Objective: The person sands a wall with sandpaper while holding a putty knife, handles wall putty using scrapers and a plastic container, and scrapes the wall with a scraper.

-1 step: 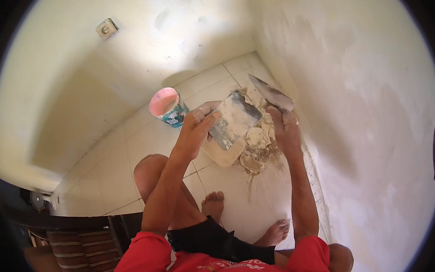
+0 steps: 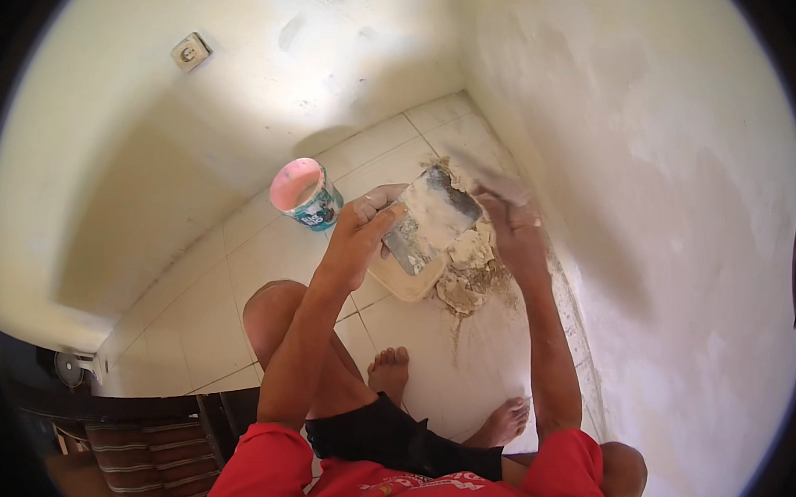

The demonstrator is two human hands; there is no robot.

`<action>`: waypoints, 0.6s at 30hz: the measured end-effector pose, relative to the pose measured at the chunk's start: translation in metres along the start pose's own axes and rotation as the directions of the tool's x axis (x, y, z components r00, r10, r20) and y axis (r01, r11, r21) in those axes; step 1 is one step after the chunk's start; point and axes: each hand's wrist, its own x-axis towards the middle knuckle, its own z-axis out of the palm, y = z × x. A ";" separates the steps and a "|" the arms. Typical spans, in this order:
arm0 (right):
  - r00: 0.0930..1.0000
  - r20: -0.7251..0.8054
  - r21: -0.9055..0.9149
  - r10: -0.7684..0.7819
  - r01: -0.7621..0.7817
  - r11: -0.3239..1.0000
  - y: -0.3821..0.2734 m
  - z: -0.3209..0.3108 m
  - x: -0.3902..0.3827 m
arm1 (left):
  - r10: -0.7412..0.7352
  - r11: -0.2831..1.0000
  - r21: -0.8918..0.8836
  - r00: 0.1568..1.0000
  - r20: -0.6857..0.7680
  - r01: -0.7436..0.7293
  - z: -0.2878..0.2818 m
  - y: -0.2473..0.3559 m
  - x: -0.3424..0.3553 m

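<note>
My left hand (image 2: 369, 219) is closed on the near left edge of a flat grey plate (image 2: 403, 248). White putty (image 2: 436, 213) is smeared across its top, with a darker bare patch at the far right. At the right, my right hand (image 2: 519, 240) grips a trowel (image 2: 492, 177), its blade blurred by motion and just past the plate's far right edge. Below the plate, a cream-coloured tub or lid (image 2: 410, 287) is partly hidden. Lumps of pale putty mixed with brown debris (image 2: 464, 295) lie on the floor beside it.
A pink-lined bucket with a green outside (image 2: 296, 191) stands left of the plate. Walls rise ahead and close on the right (image 2: 644, 222); a socket (image 2: 191, 52) is on the far one. My bare feet (image 2: 389, 375) are on the tiles. A striped cushioned seat (image 2: 149, 459) is lower left.
My right hand and the trowel have shifted slightly left toward the plate, and the blade now looks smeared. The left hand keeps its hold on the plate, nearly still.
</note>
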 end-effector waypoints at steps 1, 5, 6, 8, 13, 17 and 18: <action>0.990 0.029 0.095 -0.140 0.137 0.986 -0.008 0.001 0.003 | -0.021 0.999 -0.045 1.000 0.008 0.022 0.003 0.000 0.002; 0.959 -0.033 -0.106 -0.282 0.278 0.955 0.030 0.008 -0.007 | -0.013 0.996 -0.087 0.999 0.042 0.017 0.008 -0.013 0.004; 0.959 -0.030 -0.110 -0.283 0.278 0.954 0.037 0.007 -0.009 | -0.012 0.996 -0.092 0.999 0.042 0.016 0.011 -0.015 0.005; 0.967 -0.064 -0.142 -0.248 0.238 0.961 0.044 0.009 -0.014 | 0.055 0.989 -0.138 0.997 0.047 -0.048 0.014 -0.013 0.006; 0.978 -0.091 -0.136 -0.186 0.173 0.976 0.057 0.013 -0.031 | 0.018 0.994 -0.107 0.998 0.060 -0.011 0.019 -0.021 0.007; 0.964 0.027 -0.426 -0.264 0.250 0.869 0.092 0.010 -0.047 | 0.056 0.994 -0.095 0.998 0.038 -0.053 0.024 -0.018 0.012; 0.965 0.020 -0.429 -0.262 0.245 0.869 0.099 0.020 -0.060 | 0.057 0.994 -0.092 0.997 0.046 -0.052 0.025 -0.016 0.011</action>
